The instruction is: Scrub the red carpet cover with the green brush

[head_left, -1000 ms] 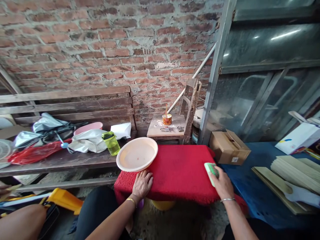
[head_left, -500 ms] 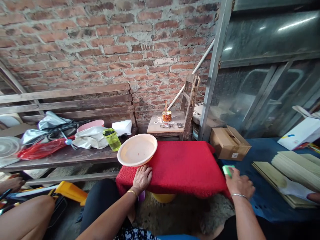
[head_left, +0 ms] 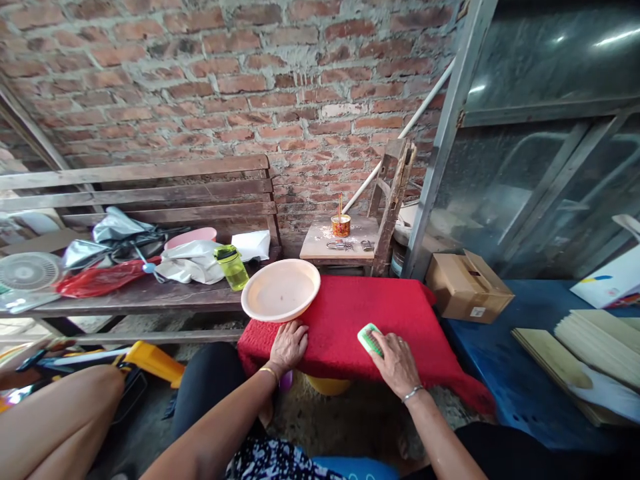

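Observation:
A red cloth (head_left: 395, 313) covers a low stand in front of me. My left hand (head_left: 287, 345) lies flat on the cloth's near left corner, fingers spread, just below a cream plastic basin (head_left: 281, 290) that sits on that corner. My right hand (head_left: 395, 363) grips a green and white scrub brush (head_left: 369, 338), pressed bristles-down on the cloth near its front edge, right of my left hand.
A wooden bench (head_left: 140, 297) at left holds bags, a green bottle (head_left: 231, 266) and a fan (head_left: 29, 272). Behind the cloth stands a small wooden chair (head_left: 350, 243) with a tin. A cardboard box (head_left: 467, 287) and stacked flat sheets (head_left: 590, 340) lie on blue cloth at right.
My right hand carried the brush off the cloth's right edge toward the blue surface, then back left onto the red cloth near its front middle. My left hand stayed in place.

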A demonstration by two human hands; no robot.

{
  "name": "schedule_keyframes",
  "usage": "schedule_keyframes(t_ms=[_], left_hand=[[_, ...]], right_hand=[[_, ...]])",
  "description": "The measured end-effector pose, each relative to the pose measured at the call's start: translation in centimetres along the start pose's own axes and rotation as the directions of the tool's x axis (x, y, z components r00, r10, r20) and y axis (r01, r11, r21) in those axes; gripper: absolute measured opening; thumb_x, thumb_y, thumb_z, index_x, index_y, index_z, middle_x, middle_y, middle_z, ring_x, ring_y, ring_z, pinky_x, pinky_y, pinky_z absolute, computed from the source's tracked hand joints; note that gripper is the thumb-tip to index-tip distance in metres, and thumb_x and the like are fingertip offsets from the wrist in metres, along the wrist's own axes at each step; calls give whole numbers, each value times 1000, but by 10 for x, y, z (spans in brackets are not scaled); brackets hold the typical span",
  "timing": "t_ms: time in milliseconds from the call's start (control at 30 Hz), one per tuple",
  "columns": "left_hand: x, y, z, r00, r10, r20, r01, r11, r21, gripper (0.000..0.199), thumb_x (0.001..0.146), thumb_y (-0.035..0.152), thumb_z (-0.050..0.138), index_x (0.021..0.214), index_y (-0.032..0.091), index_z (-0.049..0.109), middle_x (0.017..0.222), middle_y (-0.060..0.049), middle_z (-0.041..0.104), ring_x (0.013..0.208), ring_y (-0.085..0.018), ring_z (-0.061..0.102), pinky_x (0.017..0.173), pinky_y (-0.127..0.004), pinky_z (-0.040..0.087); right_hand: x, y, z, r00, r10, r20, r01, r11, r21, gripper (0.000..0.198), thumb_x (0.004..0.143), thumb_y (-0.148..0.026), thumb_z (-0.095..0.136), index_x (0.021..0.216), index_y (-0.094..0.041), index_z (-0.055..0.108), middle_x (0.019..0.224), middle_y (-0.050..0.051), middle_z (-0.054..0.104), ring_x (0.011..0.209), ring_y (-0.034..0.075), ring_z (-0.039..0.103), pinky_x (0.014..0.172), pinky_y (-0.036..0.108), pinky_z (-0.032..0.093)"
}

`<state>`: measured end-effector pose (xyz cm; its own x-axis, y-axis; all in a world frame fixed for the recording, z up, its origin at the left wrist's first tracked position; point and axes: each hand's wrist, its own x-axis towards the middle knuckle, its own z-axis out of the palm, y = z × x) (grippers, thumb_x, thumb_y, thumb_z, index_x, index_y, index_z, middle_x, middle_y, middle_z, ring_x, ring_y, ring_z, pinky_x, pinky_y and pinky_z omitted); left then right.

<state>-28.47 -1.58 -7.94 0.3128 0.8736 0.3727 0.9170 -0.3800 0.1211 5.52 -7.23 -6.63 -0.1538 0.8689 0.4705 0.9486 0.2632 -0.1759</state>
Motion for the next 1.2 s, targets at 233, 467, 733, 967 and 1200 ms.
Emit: schedule_keyframes(t_ms=[233, 467, 733, 967, 1200], left_hand=[[0, 10, -6, 1000, -31, -4, 31, 999, -14, 25, 95, 21, 53, 113, 23, 69, 121, -8, 65, 113, -25, 59, 103, -43, 43], [0, 14, -4, 999, -14, -52, 11, 999, -44, 22, 93, 21, 56, 109, 24, 70, 112, -8, 65, 107, -25, 59, 101, -43, 42], [-6, 12, 7, 996, 5, -90, -10, 999, -52, 25, 90, 24, 58, 112, 25, 69, 118, -8, 66, 112, -26, 58, 103, -45, 40], [-9, 14, 6, 996, 1, -86, -8, 997, -83, 28, 86, 26, 61, 113, 27, 70, 123, -9, 65, 116, -28, 58, 106, -46, 42], [-11, 19, 2, 999, -30, -44, 23, 990, -137, 27, 86, 28, 61, 112, 28, 70, 124, -10, 65, 116, -28, 59, 104, -48, 44]], right_hand=[[-17, 117, -52, 698, 714, -48, -697, 663, -274, 66, 95, -59, 30, 131, -16, 65, 81, 23, 64, 76, 39, 64, 63, 46, 44], [-3, 92, -39, 795, 606, 34, -607, 795, 18, 75, 85, -72, 35, 131, -19, 62, 85, 20, 67, 81, 40, 66, 76, 53, 52], [76, -21, 38, 995, 86, 55, -95, 980, 175, 63, 96, -64, 29, 122, -18, 63, 93, 15, 70, 86, 31, 65, 76, 42, 51], [99, -26, 69, 990, -109, 91, 102, 992, 80, 58, 101, -59, 27, 126, -20, 62, 95, 15, 68, 84, 29, 65, 75, 40, 49], [127, 49, 49, 915, 391, 97, -353, 894, -275, 62, 98, -59, 32, 129, -14, 61, 81, 16, 67, 70, 31, 63, 60, 38, 45]])
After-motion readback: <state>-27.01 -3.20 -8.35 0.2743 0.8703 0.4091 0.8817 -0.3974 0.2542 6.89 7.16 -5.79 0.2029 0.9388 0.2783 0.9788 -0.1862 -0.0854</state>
